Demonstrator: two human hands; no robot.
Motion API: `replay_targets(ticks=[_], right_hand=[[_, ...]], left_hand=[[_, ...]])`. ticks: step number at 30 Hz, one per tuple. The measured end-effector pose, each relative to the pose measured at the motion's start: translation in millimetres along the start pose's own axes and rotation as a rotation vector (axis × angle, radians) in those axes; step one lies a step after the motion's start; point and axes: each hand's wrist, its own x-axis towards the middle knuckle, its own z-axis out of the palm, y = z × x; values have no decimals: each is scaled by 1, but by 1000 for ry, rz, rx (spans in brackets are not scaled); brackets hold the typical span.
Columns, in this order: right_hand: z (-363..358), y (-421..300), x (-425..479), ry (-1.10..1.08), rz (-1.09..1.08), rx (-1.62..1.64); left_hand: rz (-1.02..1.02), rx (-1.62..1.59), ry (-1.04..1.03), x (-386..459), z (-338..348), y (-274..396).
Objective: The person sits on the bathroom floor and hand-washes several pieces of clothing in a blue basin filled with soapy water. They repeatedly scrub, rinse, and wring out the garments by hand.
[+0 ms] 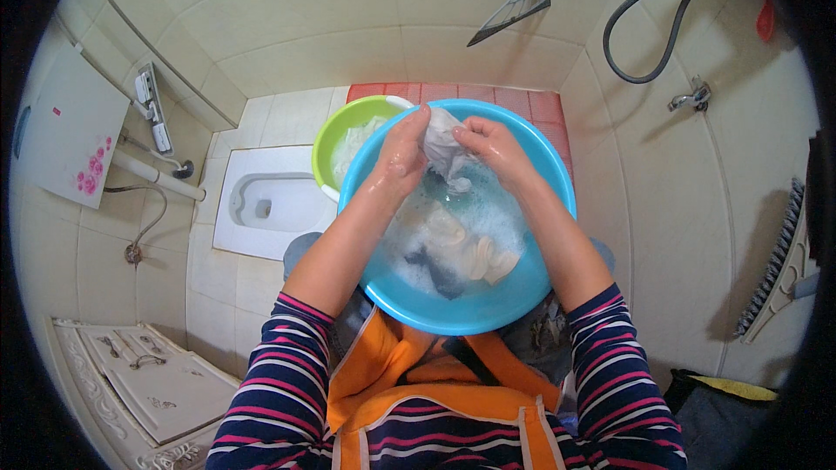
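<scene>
A wet, pale grey-white cloth point(444, 140) is bunched between my two hands over the far part of a blue plastic basin point(457, 321). My left hand point(401, 153) grips its left side, and my right hand point(493, 147) pinches it from the right with thumb and fingers. The cloth's lower end hangs close to the suds. Foamy water point(499, 199) fills the basin, with cream-coloured fabric point(450, 228) and a dark blue fabric piece point(434, 272) partly under it. Both hands look wet.
A green basin point(321, 150) holding whitish cloth stands against the blue one's left side. Further left is a squat toilet point(281, 202). A red mat point(516, 101) lies behind. On the right wall are a tap point(692, 96), a shower hose point(610, 39) and a brush head point(774, 261).
</scene>
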Motion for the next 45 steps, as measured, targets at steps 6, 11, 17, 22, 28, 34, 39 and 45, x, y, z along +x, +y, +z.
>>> replay_targets(ticks=[6, 11, 17, 22, 28, 34, 39, 45], right_hand=[[6, 20, 14, 132, -113, 108], [26, 19, 6, 225, -366, -236], [32, 35, 10, 351, -708, -1019], [39, 12, 1, 445, -395, -1007], [19, 20, 16, 419, -368, -961], [52, 42, 8, 434, -541, -1250], [33, 23, 5, 456, -434, -1044], [27, 34, 11, 475, -428, -913]], left_hand=[[63, -126, -14, 22, -16, -17], [60, 33, 247, 28, -8, -27], [-66, -117, 92, 30, -22, -65], [-15, -211, -284, 37, -35, -71], [-22, -13, 285, 4, 30, -57], [-120, -52, 224, 20, -12, -57], [-61, 2, 222, 8, 18, -50], [-110, -94, 202, 7, 18, -55]])
